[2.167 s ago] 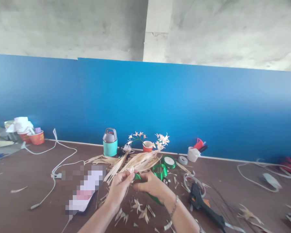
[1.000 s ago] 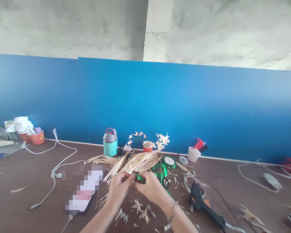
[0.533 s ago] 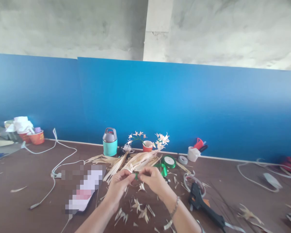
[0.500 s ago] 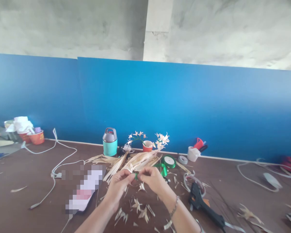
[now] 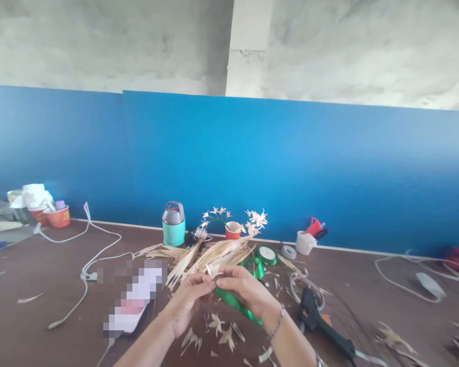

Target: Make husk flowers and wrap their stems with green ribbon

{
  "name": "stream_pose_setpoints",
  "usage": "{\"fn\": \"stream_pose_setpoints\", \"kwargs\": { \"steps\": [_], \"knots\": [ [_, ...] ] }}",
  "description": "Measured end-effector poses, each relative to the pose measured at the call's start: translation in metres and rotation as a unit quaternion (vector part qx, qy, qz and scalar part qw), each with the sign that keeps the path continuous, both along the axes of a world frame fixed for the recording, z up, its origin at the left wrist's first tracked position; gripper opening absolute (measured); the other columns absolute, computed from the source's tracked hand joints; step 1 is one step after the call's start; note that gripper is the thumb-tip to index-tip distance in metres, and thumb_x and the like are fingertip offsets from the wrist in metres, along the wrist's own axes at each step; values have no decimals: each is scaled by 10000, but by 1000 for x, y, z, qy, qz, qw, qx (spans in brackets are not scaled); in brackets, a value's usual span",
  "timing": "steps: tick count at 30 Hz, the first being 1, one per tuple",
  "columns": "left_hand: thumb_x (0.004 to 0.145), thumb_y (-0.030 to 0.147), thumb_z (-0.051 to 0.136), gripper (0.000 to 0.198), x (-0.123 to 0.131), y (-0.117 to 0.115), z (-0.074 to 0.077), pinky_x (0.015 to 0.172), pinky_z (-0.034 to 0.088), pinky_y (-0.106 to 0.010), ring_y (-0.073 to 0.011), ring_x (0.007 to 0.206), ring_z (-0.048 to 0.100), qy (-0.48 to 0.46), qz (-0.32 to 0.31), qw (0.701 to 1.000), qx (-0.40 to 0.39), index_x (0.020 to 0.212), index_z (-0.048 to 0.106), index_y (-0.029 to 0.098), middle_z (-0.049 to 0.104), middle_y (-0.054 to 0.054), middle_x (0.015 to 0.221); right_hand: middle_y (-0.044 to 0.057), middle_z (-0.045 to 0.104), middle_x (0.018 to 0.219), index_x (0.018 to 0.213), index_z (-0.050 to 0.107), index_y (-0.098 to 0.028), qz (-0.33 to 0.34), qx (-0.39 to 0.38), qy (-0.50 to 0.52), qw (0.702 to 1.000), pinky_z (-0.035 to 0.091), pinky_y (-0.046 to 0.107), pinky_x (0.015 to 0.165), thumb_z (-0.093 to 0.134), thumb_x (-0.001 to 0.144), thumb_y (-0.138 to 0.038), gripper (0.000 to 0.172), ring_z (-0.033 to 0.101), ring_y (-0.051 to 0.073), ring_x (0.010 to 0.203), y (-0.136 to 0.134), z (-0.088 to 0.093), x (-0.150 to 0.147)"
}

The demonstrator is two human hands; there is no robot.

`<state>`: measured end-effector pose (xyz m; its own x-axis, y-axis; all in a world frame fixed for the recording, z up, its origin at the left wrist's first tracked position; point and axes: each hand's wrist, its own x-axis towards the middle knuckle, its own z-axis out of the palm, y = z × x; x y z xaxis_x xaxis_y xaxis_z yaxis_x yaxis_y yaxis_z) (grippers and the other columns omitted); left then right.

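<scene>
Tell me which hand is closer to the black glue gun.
Right. The right hand, pinching the green ribbon, is just left of the glue gun; the left hand is farther left, beyond it.

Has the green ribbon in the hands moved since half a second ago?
Yes. The green ribbon now trails under the right hand toward the camera, away from the unmoved ribbon spool; earlier only a stub showed.

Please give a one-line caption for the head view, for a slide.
Left hand and right hand pinch a green ribbon above a brown table strewn with straw scraps.
</scene>
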<state>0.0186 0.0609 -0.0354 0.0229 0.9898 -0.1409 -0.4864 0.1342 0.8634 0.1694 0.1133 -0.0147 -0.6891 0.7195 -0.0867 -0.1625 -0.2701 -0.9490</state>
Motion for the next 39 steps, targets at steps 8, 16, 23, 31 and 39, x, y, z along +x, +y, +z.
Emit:
{"fn": "stream_pose_setpoints", "kwargs": {
  "steps": [8, 16, 23, 31, 39],
  "knots": [
    [561, 273, 806, 266, -2, 3, -2, 507, 293, -185, -55, 483, 421, -5, 0, 1000, 3, 542, 578, 139, 535, 44, 496, 3, 641, 732, 813, 618, -157, -32, 26, 16, 999, 457, 255, 693, 775, 594, -256, 287, 608, 139, 710, 5, -11, -3],
    [436, 305, 852, 339, 2, 6, 0, 496, 291, -201, -67, 458, 423, 69, 29, 997, -15, 555, 582, 136, 545, 44, 467, -3, 657, 691, 764, 662, -151, -40, 82, -56, 994, 444, 242, 628, 781, 571, -298, 270, 595, 138, 661, -1, 2, -4],
    [493, 259, 832, 288, 1, 4, 2, 534, 356, -217, -90, 507, 493, 45, 19, 999, 10, 604, 591, 146, 597, 26, 540, -21, 612, 617, 779, 677, -138, -124, 109, -112, 980, 422, 238, 582, 731, 569, -217, 231, 545, 126, 595, -1, -7, -10],
    [493, 267, 836, 277, 1, 5, 2, 557, 403, -235, -102, 523, 506, 62, 14, 997, 35, 596, 612, 139, 605, 18, 538, -13, 609, 569, 662, 647, -130, -87, 51, -111, 989, 414, 243, 575, 705, 556, -214, 147, 559, 136, 584, -4, 1, -8],
    [532, 227, 813, 407, -1, 4, 4, 570, 393, -222, -101, 537, 531, 100, 10, 993, 59, 833, 543, 191, 564, 70, 556, -25, 585, 548, 602, 632, -142, -112, 37, -121, 986, 374, 240, 560, 673, 553, -197, 85, 516, 118, 554, -8, 5, -8]
  ]
}}
